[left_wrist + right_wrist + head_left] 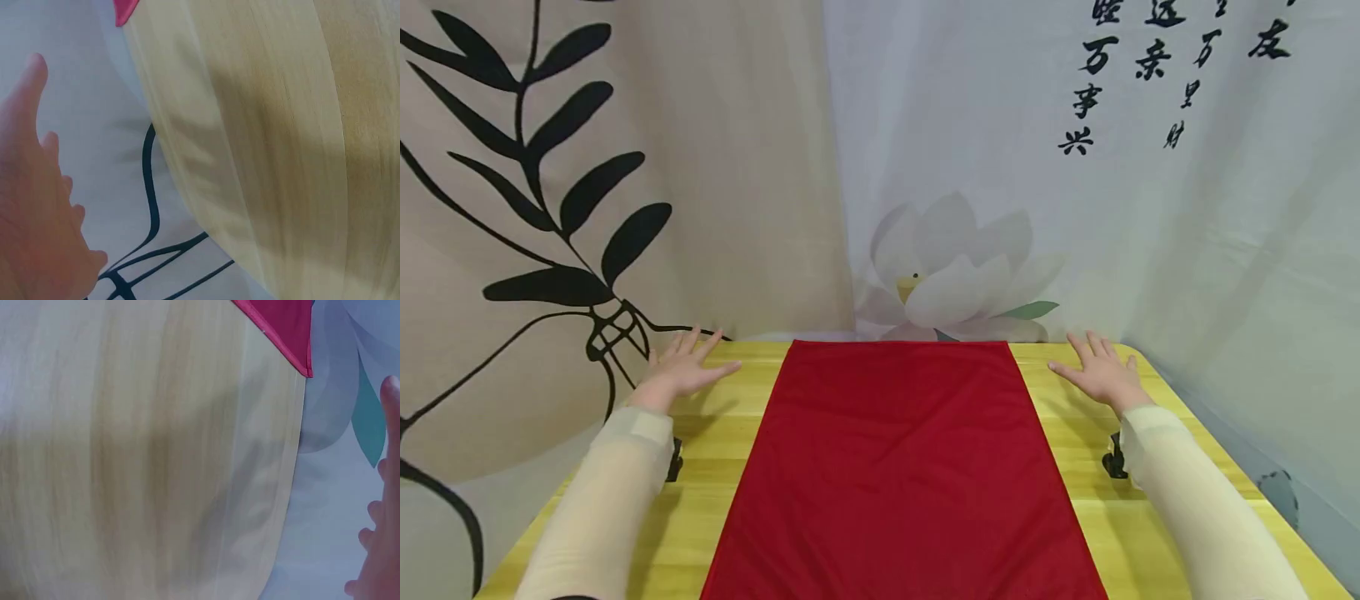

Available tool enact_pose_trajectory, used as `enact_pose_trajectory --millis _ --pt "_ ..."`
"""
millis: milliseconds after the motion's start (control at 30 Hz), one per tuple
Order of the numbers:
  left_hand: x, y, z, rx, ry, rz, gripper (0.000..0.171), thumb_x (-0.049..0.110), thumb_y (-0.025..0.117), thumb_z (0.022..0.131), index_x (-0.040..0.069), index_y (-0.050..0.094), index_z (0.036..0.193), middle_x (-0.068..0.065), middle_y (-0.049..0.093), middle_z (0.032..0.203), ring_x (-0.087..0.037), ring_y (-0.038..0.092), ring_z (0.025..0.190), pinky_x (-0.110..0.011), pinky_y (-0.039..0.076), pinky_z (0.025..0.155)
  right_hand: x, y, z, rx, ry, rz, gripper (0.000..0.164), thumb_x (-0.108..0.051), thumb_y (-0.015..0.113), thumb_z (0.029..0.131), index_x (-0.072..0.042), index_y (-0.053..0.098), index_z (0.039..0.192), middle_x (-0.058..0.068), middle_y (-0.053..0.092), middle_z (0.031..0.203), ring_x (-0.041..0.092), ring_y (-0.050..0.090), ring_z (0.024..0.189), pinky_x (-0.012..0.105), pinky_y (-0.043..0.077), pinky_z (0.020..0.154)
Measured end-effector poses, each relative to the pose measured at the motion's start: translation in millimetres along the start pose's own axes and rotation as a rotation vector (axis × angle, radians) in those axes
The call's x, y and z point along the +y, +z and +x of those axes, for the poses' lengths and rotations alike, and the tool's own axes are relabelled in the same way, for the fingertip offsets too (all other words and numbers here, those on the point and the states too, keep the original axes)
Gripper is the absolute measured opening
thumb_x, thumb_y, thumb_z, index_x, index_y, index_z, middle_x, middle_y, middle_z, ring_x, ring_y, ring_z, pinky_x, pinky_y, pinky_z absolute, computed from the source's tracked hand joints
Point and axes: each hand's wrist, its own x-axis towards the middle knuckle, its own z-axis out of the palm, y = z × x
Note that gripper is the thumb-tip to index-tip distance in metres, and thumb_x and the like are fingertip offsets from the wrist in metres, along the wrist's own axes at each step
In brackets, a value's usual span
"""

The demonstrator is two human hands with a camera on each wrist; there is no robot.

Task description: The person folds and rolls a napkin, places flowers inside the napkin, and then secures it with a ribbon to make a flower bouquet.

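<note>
A red cloth [902, 467] lies flat down the middle of the wooden table [752, 392], reaching its far edge. To the left of the cloth, my left hand [681, 371] hovers above the table's far left part, fingers spread and holding nothing. On the other side my right hand [1101, 371] is held over the far right part, its fingers also spread, with nothing in it. Both hands are apart from the cloth. Each wrist view shows its hand at the edge of the picture, with a cloth corner [125, 9] on the left and another cloth corner [297, 350] on the right.
A pale curtain [760, 167] with printed black leaves, a lotus flower [958, 267] and black characters hangs behind the table. Black wrist mounts [1116, 458] show beside the cream sleeves [1210, 500]. The hands cast soft shadows on the wood.
</note>
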Motion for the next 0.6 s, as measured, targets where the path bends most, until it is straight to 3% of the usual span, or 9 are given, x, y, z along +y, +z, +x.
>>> enact_pose_trajectory --millis 267,600 --pt "3.0 5.3 2.6 0.013 0.034 0.056 0.086 0.070 0.036 0.092 0.021 0.007 0.157 -0.024 -0.005 0.158 -0.048 -0.011 0.141 -0.072 -0.014 0.098 2.6 6.9 -3.1 0.031 -0.011 0.010 0.095 -0.072 0.037 0.091 -0.008 0.012 0.155 0.031 0.003 0.155 0.053 0.002 0.139 0.079 -0.004 0.095" --pt "6.7 8.7 -4.4 -0.002 0.075 0.144 0.085 0.070 0.038 0.092 0.023 0.008 0.157 -0.022 -0.003 0.159 -0.048 -0.007 0.142 -0.073 -0.009 0.100 10.9 15.6 -10.5 0.029 -0.031 -0.013 0.094 -0.072 0.038 0.091 -0.012 0.009 0.156 0.030 0.002 0.156 0.053 0.003 0.139 0.079 -0.004 0.095"
